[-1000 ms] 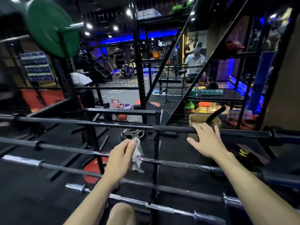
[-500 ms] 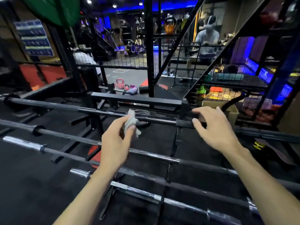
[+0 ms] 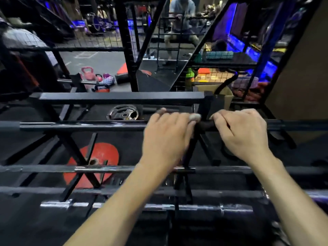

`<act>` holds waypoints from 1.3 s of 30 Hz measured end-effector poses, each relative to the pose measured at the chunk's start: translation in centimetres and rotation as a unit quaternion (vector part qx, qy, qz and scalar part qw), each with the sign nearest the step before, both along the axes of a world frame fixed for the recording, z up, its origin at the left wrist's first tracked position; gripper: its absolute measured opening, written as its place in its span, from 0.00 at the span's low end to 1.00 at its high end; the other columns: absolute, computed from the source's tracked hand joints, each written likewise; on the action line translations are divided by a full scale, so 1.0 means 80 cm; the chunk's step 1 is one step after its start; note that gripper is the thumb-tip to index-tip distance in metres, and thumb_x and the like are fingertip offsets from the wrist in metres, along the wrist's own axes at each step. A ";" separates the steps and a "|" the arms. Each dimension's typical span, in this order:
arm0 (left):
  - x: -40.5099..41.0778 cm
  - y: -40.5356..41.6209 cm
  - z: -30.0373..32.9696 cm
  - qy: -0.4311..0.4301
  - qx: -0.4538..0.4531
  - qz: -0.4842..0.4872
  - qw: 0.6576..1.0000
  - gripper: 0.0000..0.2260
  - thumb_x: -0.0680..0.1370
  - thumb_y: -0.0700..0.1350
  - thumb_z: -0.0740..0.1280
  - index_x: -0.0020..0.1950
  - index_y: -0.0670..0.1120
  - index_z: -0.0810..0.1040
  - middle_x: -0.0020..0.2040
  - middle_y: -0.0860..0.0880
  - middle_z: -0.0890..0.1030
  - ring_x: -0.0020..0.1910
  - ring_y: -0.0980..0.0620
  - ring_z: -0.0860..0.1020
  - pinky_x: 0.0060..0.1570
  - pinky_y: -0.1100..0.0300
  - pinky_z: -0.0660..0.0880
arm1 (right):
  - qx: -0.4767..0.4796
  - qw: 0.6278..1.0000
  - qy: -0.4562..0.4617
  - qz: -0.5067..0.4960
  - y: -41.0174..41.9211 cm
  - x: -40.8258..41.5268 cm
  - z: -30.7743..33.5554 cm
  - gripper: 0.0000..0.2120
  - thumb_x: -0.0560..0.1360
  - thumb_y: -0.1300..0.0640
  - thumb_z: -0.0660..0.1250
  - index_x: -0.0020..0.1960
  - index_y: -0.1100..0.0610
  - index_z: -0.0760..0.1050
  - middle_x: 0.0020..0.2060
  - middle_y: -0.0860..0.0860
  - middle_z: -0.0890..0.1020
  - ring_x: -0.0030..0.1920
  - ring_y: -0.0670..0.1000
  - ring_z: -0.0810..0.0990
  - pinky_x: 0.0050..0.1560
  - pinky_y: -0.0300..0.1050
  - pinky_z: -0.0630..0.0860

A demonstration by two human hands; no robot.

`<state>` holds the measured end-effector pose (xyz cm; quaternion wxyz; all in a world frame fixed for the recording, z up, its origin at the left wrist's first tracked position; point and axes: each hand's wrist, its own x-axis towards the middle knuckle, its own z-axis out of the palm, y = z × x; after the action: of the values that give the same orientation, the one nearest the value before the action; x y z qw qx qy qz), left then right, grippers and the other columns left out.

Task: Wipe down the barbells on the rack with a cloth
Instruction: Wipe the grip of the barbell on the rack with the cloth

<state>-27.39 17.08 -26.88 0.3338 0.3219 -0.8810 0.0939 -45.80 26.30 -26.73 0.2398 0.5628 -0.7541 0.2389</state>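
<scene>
Several barbells lie across a black rack in rows. The top barbell (image 3: 79, 125) runs left to right at mid height. My left hand (image 3: 166, 137) is wrapped over this bar near its middle, and a bit of pale cloth (image 3: 194, 117) shows past its fingers. My right hand (image 3: 243, 134) curls over the same bar just to the right, beside the rack's upright. Lower barbells (image 3: 53, 169) (image 3: 58, 204) lie closer to me, under my forearms.
A black crossbeam (image 3: 120, 97) of the rack sits behind the top bar. A metal weight plate (image 3: 124, 113) and a red plate (image 3: 101, 157) lie on the dark floor. Kettlebells (image 3: 88, 73) stand beyond, and a person trains behind the mesh at the back.
Both hands have come down onto the top barbell: the left brought the cloth up onto it, and the right went from hovering above to curling over it. The view tilted down and closer.
</scene>
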 end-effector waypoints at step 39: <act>0.143 -0.054 -0.027 0.119 -0.008 0.069 0.991 0.09 0.83 0.41 0.61 0.56 0.51 0.79 0.52 0.49 0.81 0.64 0.39 0.75 0.66 0.40 0.68 | 0.002 0.949 -0.296 0.106 0.033 0.060 0.053 0.13 0.85 0.52 0.59 0.56 0.48 0.82 0.53 0.42 0.82 0.55 0.42 0.78 0.55 0.37 0.70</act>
<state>-15.92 12.78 -29.07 0.4315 0.3877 -0.8101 0.0851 -40.96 28.91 -22.50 -0.0226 0.5438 -0.7278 0.4172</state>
